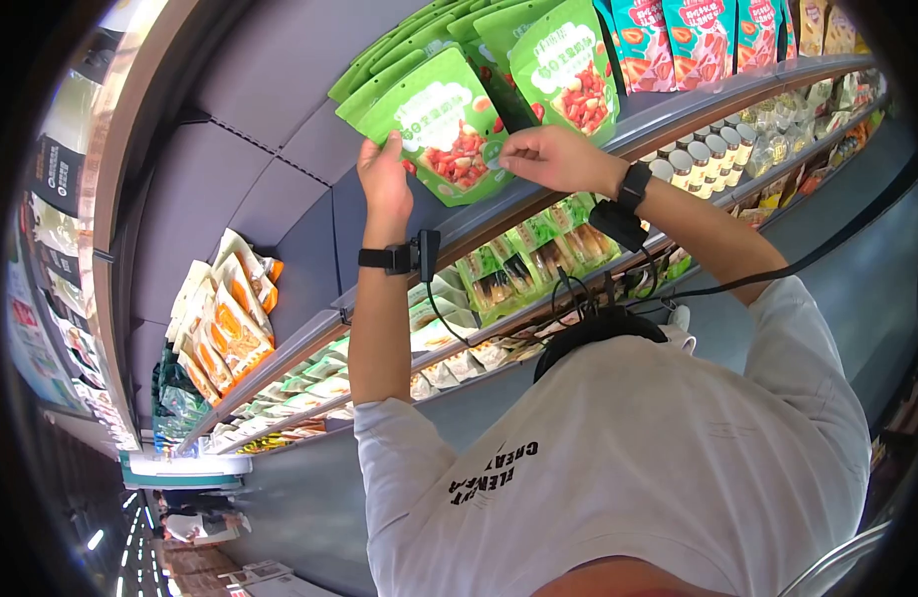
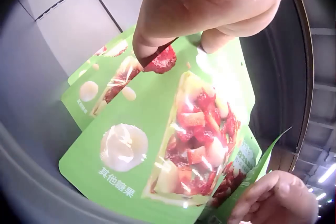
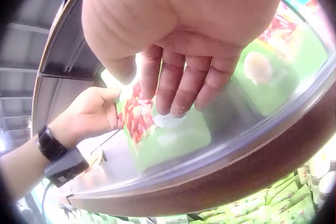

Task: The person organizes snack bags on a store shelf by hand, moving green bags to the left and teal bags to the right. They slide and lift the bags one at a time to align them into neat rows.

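Observation:
A green snack pouch (image 1: 444, 129) with red fruit pieces printed on it stands at the front of a row on the shelf. My left hand (image 1: 385, 179) holds this pouch by its left side, thumb uppermost in the head view. Seen from the left wrist, the left hand's fingers (image 2: 152, 45) bend over the pouch's edge. My right hand (image 1: 563, 159) is at the pouch's right edge with nothing in its grasp. In the right wrist view its fingers (image 3: 191, 79) extend loosely in front of the pouch's printed face. Another green pouch (image 1: 568, 75) stands just right of it.
More green pouches are packed behind. Teal-and-pink pouches (image 1: 698, 40) stand farther right on the shelf. White-and-orange bags (image 1: 230, 318) sit to the left, past a stretch of grey shelf (image 1: 250, 189). The shelf's front rail (image 1: 698, 104) runs below the hands, with packs (image 1: 538, 254) on lower shelves.

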### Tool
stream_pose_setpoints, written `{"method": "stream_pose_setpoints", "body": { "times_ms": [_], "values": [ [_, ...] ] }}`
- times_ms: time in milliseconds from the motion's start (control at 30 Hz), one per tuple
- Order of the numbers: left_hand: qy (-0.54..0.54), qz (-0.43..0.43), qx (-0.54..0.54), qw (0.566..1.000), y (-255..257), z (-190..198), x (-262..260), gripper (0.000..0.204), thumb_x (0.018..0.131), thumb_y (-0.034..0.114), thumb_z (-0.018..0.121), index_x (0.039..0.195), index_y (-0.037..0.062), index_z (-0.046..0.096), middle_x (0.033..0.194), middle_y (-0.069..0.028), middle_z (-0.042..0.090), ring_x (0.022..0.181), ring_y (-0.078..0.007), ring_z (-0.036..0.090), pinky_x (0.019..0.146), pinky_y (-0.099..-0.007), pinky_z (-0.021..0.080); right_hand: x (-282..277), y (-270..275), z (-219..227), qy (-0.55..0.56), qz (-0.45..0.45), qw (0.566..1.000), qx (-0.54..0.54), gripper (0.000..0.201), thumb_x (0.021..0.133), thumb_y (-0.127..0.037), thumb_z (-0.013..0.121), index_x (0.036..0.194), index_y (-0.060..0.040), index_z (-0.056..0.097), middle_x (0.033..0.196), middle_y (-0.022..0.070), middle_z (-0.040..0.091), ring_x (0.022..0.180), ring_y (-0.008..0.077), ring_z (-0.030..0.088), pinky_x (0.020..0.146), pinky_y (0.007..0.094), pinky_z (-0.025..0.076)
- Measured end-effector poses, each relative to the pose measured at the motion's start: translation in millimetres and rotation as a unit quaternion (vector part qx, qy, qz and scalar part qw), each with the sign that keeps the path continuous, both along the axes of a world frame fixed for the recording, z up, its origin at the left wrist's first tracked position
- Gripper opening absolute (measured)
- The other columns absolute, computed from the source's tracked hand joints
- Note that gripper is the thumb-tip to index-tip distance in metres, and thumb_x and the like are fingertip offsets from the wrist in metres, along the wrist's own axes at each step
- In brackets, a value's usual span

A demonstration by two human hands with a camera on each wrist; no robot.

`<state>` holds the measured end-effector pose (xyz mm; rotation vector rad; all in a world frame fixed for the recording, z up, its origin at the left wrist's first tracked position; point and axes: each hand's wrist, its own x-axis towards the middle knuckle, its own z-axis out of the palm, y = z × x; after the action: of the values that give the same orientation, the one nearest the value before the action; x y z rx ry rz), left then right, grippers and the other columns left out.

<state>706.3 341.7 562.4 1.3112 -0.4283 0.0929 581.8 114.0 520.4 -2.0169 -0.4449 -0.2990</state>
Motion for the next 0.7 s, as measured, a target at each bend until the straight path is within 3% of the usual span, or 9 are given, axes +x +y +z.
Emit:
{"method": "stream_pose_setpoints", "body": {
  "times_ms": [133, 200, 233, 300, 333, 433, 600, 667, 700],
  "values": [
    [0.027, -0.008, -0.002, 1.000, 3.8, 1.6, -7.1, 0.024, 0.099, 0.005, 0.055, 0.122, -0.0005, 0.058, 0.125, -0.0118, 0.063, 0.112, -0.0196, 0.061, 0.095, -0.0344, 0.048, 6.6, 7.4, -8.8, -0.022, 0.018, 0.999, -0.028, 0.021, 0.096, -0.023, 0.064, 0.100, -0.0023, 0.066, 0.079, 0.0039, 0.065, 0.069, 0.0111, 0.056, 0.065, 0.0283, 0.046],
    [-0.033, 0.004, 0.045, 0.998, 5.7, 0.1, -7.8, 0.035, 0.101, 0.020, 0.055, 0.130, -0.0003, 0.051, 0.129, -0.0127, 0.060, 0.118, -0.0222, 0.057, 0.102, -0.0408, 0.043, 12.8, 7.0, -15.3, -0.017, 0.023, 0.999, -0.042, 0.021, 0.096, -0.023, 0.064, 0.100, -0.0025, 0.067, 0.079, 0.0040, 0.065, 0.069, 0.0110, 0.055, 0.065, 0.0288, 0.046],
    [-0.034, 0.007, 0.039, 0.999, 9.9, 1.9, -8.6, 0.035, 0.101, 0.020, 0.055, 0.130, -0.0003, 0.051, 0.129, -0.0127, 0.060, 0.118, -0.0222, 0.057, 0.102, -0.0408, 0.043, 15.8, 7.7, -19.7, -0.051, 0.021, 0.998, -0.009, 0.024, 0.093, -0.028, 0.065, 0.093, -0.0041, 0.067, 0.070, 0.0084, 0.062, 0.062, 0.0171, 0.058, 0.059, 0.0333, 0.045],
    [-0.010, 0.002, -0.034, 0.999, 23.7, 11.5, -5.9, 0.061, 0.101, 0.037, 0.056, 0.142, -0.0030, 0.035, 0.141, -0.0181, 0.049, 0.131, -0.0276, 0.047, 0.108, -0.0424, 0.036, 18.8, 7.2, -22.4, -0.052, 0.027, 0.998, 0.001, 0.024, 0.093, -0.027, 0.066, 0.092, -0.0035, 0.067, 0.070, 0.0083, 0.062, 0.062, 0.0166, 0.057, 0.059, 0.0331, 0.045],
    [-0.011, 0.005, -0.039, 0.999, 30.0, 14.9, 2.2, 0.061, 0.101, 0.037, 0.056, 0.142, -0.0030, 0.035, 0.141, -0.0181, 0.049, 0.131, -0.0276, 0.047, 0.108, -0.0424, 0.036, 19.7, 7.1, -22.0, -0.052, 0.030, 0.998, 0.017, 0.024, 0.093, -0.026, 0.066, 0.091, -0.0028, 0.067, 0.070, 0.0082, 0.062, 0.061, 0.0161, 0.057, 0.059, 0.0328, 0.045],
    [0.034, 0.042, -0.045, 0.998, 48.0, 19.0, 25.2, 0.088, 0.098, 0.059, 0.045, 0.153, -0.0031, 0.017, 0.160, -0.0249, 0.017, 0.148, -0.0344, 0.020, 0.117, -0.0484, 0.019, 19.6, 8.9, -16.8, -0.002, 0.041, 0.999, 0.028, 0.023, 0.095, -0.024, 0.066, 0.096, -0.0010, 0.066, 0.077, 0.0047, 0.065, 0.068, 0.0110, 0.057, 0.063, 0.0287, 0.046],
    [0.157, 0.044, -0.051, 0.985, 44.9, 1.1, 81.9, 0.079, 0.101, 0.057, 0.035, 0.151, -0.0021, 0.025, 0.157, -0.0242, 0.026, 0.146, -0.0349, 0.024, 0.117, -0.0517, 0.017, 20.0, 9.8, -15.5, 0.030, 0.058, 0.998, -0.015, 0.022, 0.096, -0.022, 0.065, 0.100, -0.0003, 0.066, 0.083, 0.0032, 0.068, 0.074, 0.0083, 0.059, 0.066, 0.0257, 0.048],
    [0.160, -0.096, -0.064, 0.980, 39.7, -6.9, 100.6, 0.070, 0.103, 0.053, 0.031, 0.147, -0.0007, 0.035, 0.154, -0.0214, 0.035, 0.142, -0.0330, 0.032, 0.117, -0.0504, 0.020, 15.9, 9.6, -14.5, -0.007, 0.045, 0.996, -0.072, 0.021, 0.095, -0.021, 0.066, 0.100, -0.0012, 0.066, 0.083, 0.0061, 0.070, 0.073, 0.0113, 0.063, 0.065, 0.0269, 0.049],
    [0.147, -0.101, -0.087, 0.980, 20.5, 10.8, 70.8, 0.061, 0.106, 0.048, 0.028, 0.142, 0.0006, 0.042, 0.146, -0.0179, 0.047, 0.134, -0.0304, 0.043, 0.115, -0.0463, 0.029, 16.0, 8.8, -15.8, -0.035, 0.047, 0.992, -0.112, 0.024, 0.094, -0.026, 0.067, 0.100, -0.0025, 0.067, 0.083, 0.0088, 0.071, 0.073, 0.0163, 0.067, 0.065, 0.0298, 0.051]
  ]
}}
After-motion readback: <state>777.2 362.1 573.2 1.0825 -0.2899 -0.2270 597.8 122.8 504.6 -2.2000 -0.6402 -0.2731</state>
